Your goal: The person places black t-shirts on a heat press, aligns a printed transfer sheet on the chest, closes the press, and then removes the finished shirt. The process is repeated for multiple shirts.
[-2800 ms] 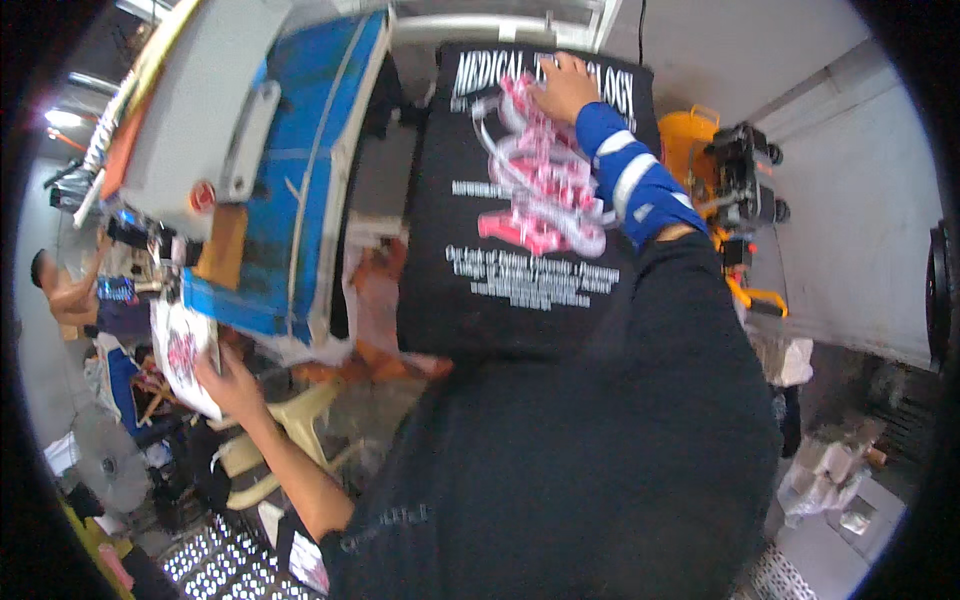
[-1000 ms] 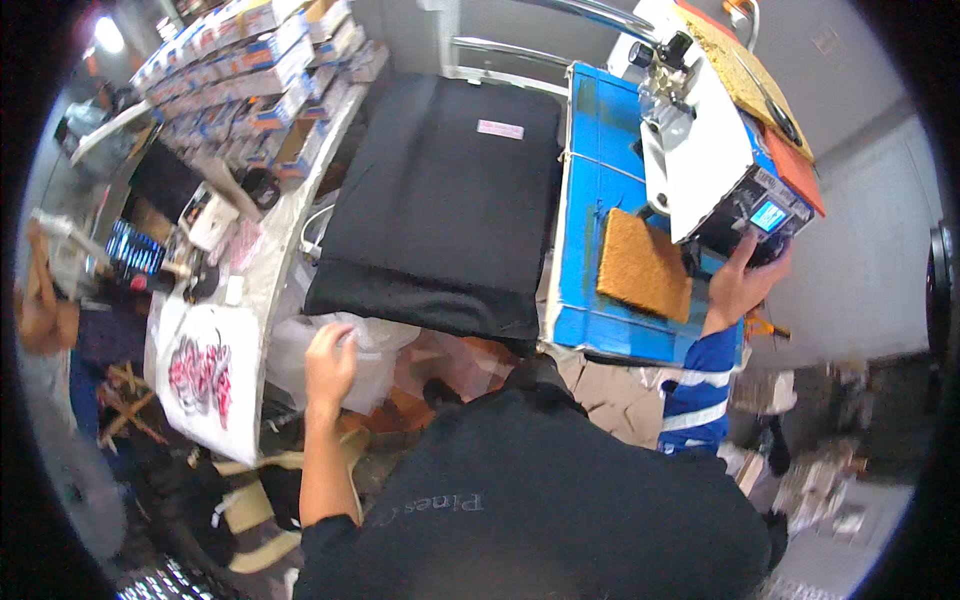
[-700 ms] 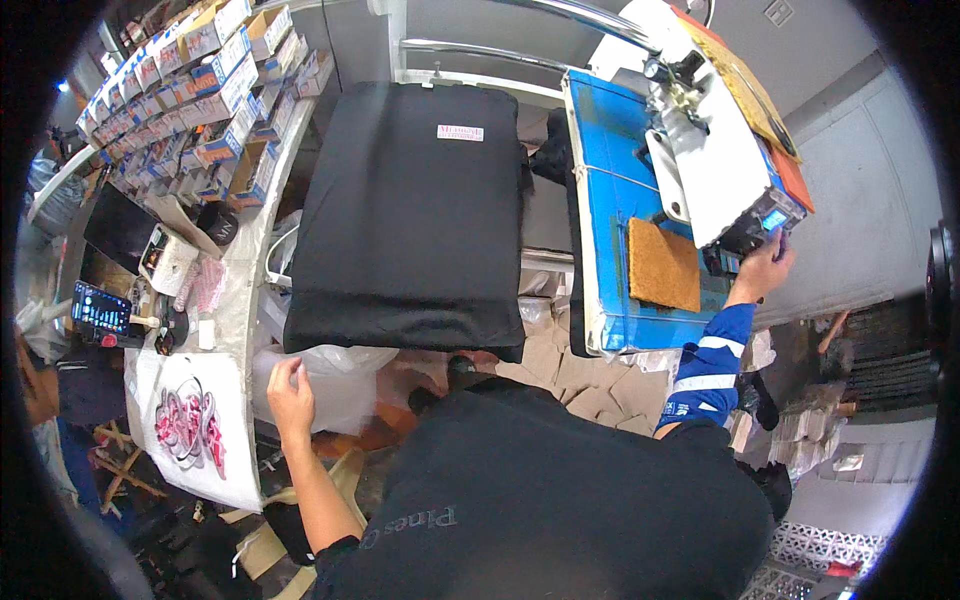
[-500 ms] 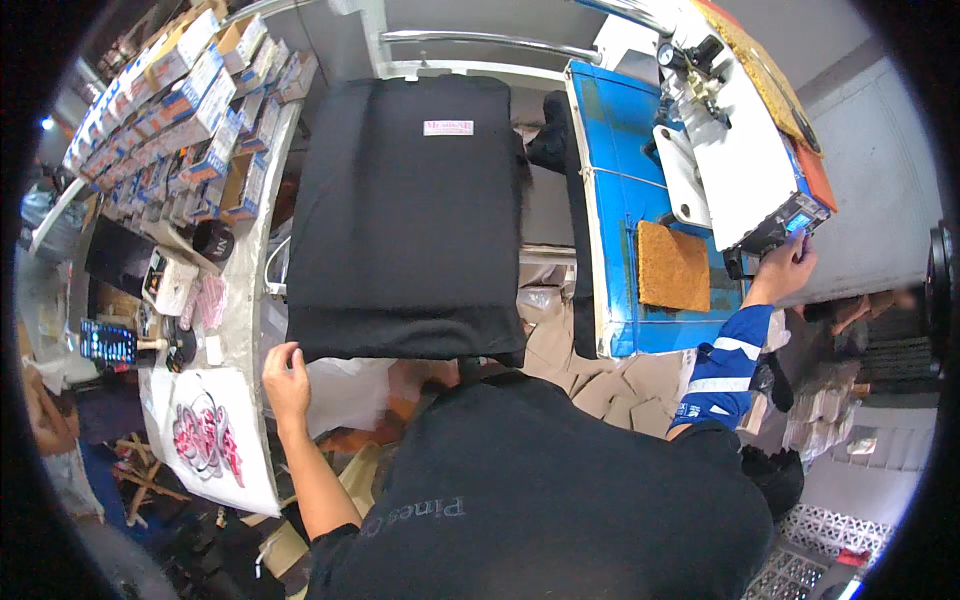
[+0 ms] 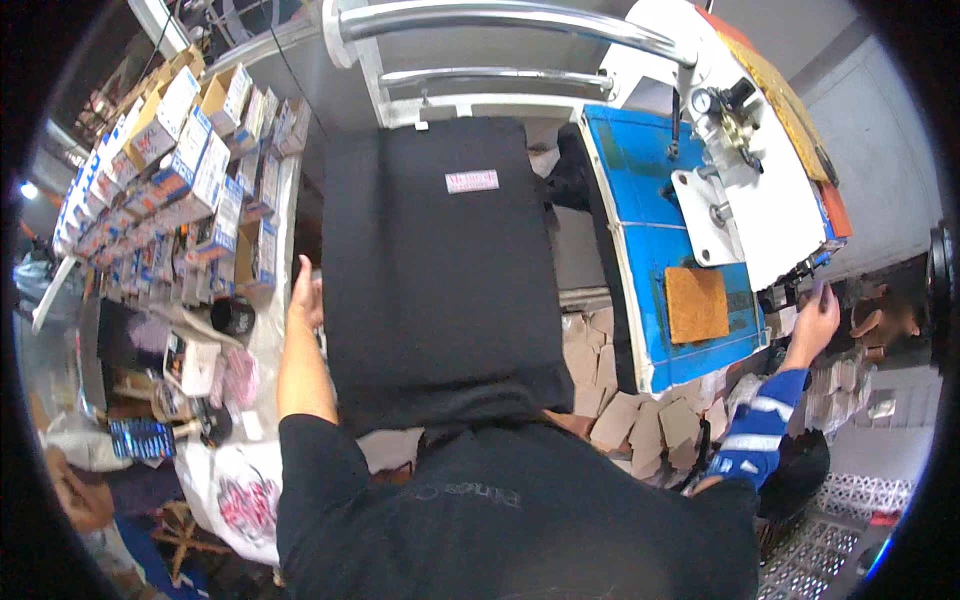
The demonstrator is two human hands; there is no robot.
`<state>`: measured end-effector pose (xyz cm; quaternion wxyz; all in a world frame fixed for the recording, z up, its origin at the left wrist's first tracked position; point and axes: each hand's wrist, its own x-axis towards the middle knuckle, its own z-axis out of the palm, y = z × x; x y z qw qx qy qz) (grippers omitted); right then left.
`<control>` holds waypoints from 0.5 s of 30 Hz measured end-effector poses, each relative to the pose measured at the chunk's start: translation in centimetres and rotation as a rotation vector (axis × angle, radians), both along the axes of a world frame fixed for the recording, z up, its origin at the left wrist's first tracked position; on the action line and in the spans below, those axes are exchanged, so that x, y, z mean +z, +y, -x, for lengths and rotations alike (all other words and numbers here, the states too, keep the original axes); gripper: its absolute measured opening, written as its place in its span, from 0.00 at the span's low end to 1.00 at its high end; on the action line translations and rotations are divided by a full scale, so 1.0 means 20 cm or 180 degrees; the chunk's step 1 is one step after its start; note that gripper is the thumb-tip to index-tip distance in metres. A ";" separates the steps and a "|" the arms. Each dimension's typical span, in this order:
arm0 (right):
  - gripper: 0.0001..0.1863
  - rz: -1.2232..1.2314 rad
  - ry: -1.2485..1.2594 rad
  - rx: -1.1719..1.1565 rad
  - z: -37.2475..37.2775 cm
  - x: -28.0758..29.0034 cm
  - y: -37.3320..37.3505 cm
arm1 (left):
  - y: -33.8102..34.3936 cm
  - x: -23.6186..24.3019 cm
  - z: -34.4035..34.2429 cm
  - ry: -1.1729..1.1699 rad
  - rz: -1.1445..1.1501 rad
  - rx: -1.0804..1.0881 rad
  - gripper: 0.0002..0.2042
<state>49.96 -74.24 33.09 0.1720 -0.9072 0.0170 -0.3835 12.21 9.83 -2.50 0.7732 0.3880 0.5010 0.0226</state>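
The black garment [image 5: 440, 290] lies spread flat just off centre toward 11 o'clock, with a small pink-and-white label [image 5: 472, 181] near its 12 o'clock end. The left hand [image 5: 308, 295] is at its 9 o'clock edge, fingers mostly straight; whether it pinches the cloth I cannot tell. The right hand [image 5: 818, 322] is out at 3 o'clock, fingers bent, beside the control box [image 5: 815, 262]; I cannot tell if it holds anything.

Between the garment and the right hand stands the blue press plate [image 5: 640, 170], at 2 o'clock, bearing a brown pad [image 5: 697, 305] and a white mounting plate. Thick metal bars [image 5: 510, 20] cross at 12. Loose cardboard pieces [image 5: 640, 430] lie between 4 and 5.

The left-hand worktop [image 5: 268, 385] is crowded: stacked boxes [image 5: 180, 160] at 10 o'clock, a black mug [image 5: 232, 316] at 9, a lit screen [image 5: 142, 438] at 8. A white sheet [image 5: 235, 500] with a pink-and-grey print sits between 7 and 8, near the left sleeve.
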 end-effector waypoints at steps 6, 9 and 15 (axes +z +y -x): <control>0.08 0.0182 0.0055 0.1169 0.64 -0.23 0.90 | 0.29 0.04 -0.52 -0.2104 -0.1209 0.1231 0.40; 0.09 -0.0715 0.1496 0.2155 0.75 -0.40 1.47 | 0.39 0.45 -0.59 -0.2388 -0.0330 0.1637 0.29; 0.27 -0.4267 0.4242 0.2941 0.51 -0.23 2.32 | -0.58 1.38 -0.55 -0.3378 -0.3585 -0.1104 0.11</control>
